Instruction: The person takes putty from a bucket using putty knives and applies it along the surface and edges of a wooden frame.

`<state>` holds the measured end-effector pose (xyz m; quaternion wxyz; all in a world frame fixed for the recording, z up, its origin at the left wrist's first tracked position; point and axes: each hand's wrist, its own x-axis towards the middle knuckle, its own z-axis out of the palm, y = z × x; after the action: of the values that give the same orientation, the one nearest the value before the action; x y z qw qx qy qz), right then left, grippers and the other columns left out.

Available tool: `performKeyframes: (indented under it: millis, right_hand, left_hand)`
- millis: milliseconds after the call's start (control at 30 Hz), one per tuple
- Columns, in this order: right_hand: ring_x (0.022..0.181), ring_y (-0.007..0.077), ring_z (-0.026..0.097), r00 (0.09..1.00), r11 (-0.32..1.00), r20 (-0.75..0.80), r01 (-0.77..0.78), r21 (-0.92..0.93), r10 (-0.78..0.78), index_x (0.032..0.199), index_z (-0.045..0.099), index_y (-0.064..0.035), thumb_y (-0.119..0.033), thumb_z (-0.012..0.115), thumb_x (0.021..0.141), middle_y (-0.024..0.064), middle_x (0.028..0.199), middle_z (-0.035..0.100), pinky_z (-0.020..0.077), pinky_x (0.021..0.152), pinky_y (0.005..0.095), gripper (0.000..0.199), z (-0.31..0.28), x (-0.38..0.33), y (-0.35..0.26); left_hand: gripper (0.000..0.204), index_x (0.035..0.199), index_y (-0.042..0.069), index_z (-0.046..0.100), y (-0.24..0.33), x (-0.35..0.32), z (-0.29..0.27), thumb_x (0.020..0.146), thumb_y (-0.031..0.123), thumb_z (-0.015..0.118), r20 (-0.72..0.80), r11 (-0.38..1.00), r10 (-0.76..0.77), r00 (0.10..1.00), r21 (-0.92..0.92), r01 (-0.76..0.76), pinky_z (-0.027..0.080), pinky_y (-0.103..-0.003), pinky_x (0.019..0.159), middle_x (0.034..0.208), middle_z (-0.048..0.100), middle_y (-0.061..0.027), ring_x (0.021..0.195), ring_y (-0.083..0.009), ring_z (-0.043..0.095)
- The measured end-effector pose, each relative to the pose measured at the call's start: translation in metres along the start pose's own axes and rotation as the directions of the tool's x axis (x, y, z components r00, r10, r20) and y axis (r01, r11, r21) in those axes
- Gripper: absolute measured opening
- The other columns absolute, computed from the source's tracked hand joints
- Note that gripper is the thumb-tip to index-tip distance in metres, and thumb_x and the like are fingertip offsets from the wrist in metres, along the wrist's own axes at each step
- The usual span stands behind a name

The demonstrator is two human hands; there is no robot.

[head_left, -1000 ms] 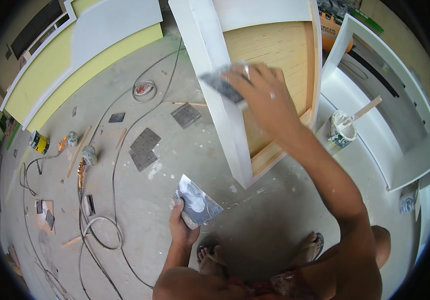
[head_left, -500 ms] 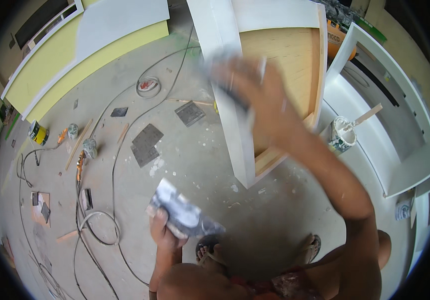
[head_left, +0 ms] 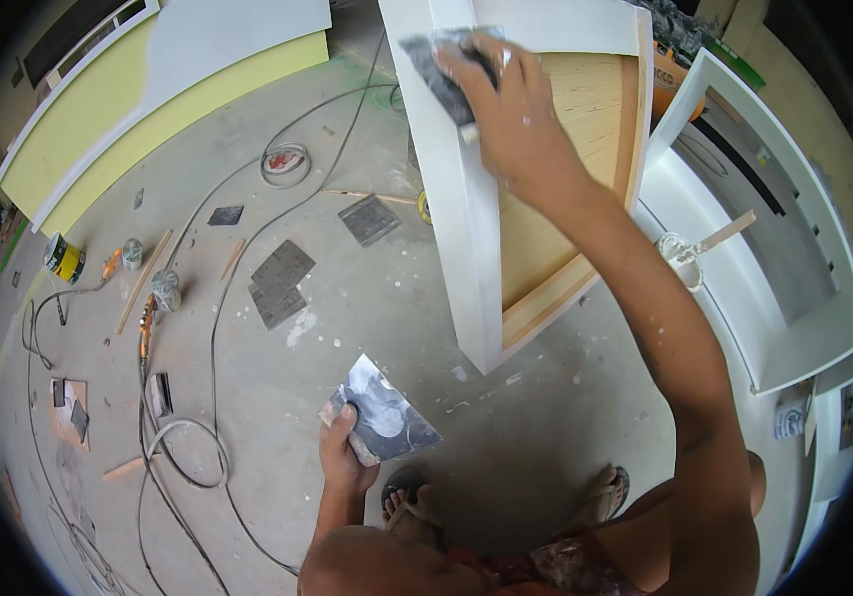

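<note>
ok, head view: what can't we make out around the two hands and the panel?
- Right hand: covers most of its grey scraper; blade contact with white panel edge hidden.
- Left hand: palm side hidden behind putty-smeared plate.
- Panel top: cut off by the frame edge.
- Cans far left: too small and distorted to identify.

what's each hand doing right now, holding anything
Left hand: closed on a putty-smeared flat blade.
Right hand: closed on a grey scraper pressed to the white panel edge.
</note>
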<state>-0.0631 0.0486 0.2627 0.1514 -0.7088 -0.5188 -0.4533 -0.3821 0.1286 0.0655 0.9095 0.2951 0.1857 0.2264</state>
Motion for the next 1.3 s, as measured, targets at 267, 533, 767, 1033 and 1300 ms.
performKeyframes:
  millis: [267,533,767,1033,1300]
  right_hand:
    - [0.120,0.0400,0.044,0.986,0.999,0.163,-0.044,0.005,0.043,0.135,0.051,-0.0092,0.008,0.052,0.078,0.0188,0.135,0.047,0.0379,0.103,0.0487,0.060,-0.023,-0.057,-0.023]
    - [0.126,0.0352,0.046,0.906,0.657,0.421,-0.291,0.696,-0.045,0.135,0.054,-0.0125,0.000,0.071,0.072,0.0143,0.134,0.049,0.0395,0.106,0.0442,0.066,-0.096,-0.096,-0.089]
    - [0.123,0.0361,0.048,0.834,0.793,0.524,-0.195,0.577,-0.176,0.135,0.052,-0.0125,0.002,0.062,0.074,0.0149,0.130,0.049,0.0409,0.104,0.0476,0.064,-0.065,-0.125,-0.117]
    - [0.115,0.0389,0.047,0.999,1.000,-0.033,-0.012,0.008,0.013,0.133,0.050,-0.0107,0.009,0.053,0.074,0.0178,0.128,0.051,0.0406,0.096,0.0486,0.062,-0.050,0.035,0.008]
    - [0.119,0.0408,0.044,0.994,0.998,-0.097,0.054,-0.025,-0.056,0.134,0.047,-0.0058,0.006,0.051,0.079,0.0200,0.132,0.046,0.0377,0.102,0.0484,0.057,-0.008,0.055,0.021]
  left_hand:
    - [0.039,0.124,0.003,0.051,-0.008,0.008,0.011,0.094,0.027,0.056,0.002,0.991,-0.068,0.998,-0.117,0.068,0.056,-0.038,0.068,0.106,0.064,-0.0130,0.089,-0.0253,0.067]
    - [0.036,0.121,0.007,0.054,-0.008,0.016,0.036,0.098,0.034,0.050,-0.015,0.913,-0.177,0.984,-0.376,0.159,0.053,-0.036,0.046,0.102,0.064,-0.0137,0.079,-0.0245,0.068]
    - [0.044,0.111,0.001,0.054,0.003,-0.008,0.018,0.092,0.040,0.055,0.132,0.995,0.038,0.991,-0.098,-0.025,0.056,-0.041,0.049,0.083,0.063,-0.0146,0.057,-0.0292,0.064]
    - [0.043,0.121,0.001,0.049,-0.006,0.003,0.011,0.091,0.030,0.058,0.067,1.000,0.025,0.997,-0.018,-0.023,0.060,-0.044,0.049,0.097,0.064,-0.0167,0.077,-0.0295,0.069]
    - [0.043,0.122,0.001,0.050,-0.012,0.002,0.008,0.090,0.027,0.060,0.046,0.999,-0.043,0.998,0.015,0.042,0.060,-0.041,0.069,0.102,0.064,-0.0149,0.089,-0.0273,0.068]
